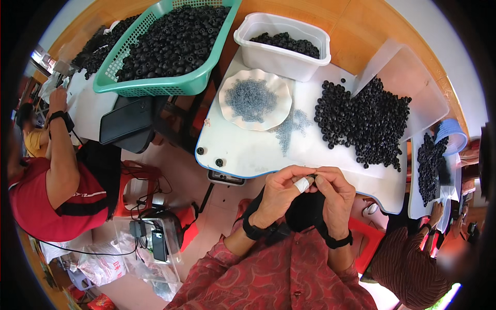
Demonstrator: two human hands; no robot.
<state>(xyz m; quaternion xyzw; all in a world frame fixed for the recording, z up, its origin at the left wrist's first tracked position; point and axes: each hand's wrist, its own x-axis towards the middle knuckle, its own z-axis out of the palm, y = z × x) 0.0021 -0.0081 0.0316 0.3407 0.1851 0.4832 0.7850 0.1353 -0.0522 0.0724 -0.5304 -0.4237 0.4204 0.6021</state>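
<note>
My left hand [281, 194], white tape wrapped round one finger, meets my right hand [337, 199] just off the table's front edge. Between their pinched fingertips sits a small black part [312, 177], mostly hidden by the fingers. Beyond my hands spreads a heap of small black ring-shaped parts [356, 119] on the white table [248, 155]. A scalloped white plate [281, 101] holds many tiny translucent grey-blue pieces [251, 101], and more of these pieces lie loose beside it. Two single black rings [219, 162] rest near the table's left front corner.
A white tub [281, 57] of black parts stands at the back. Left of it is a big green basket [204, 80] of the same parts. A clear plastic bin [408, 77] lies tipped behind the heap. Co-workers sit left [57, 191] and right [408, 263]; a red stool [369, 240] is nearby.
</note>
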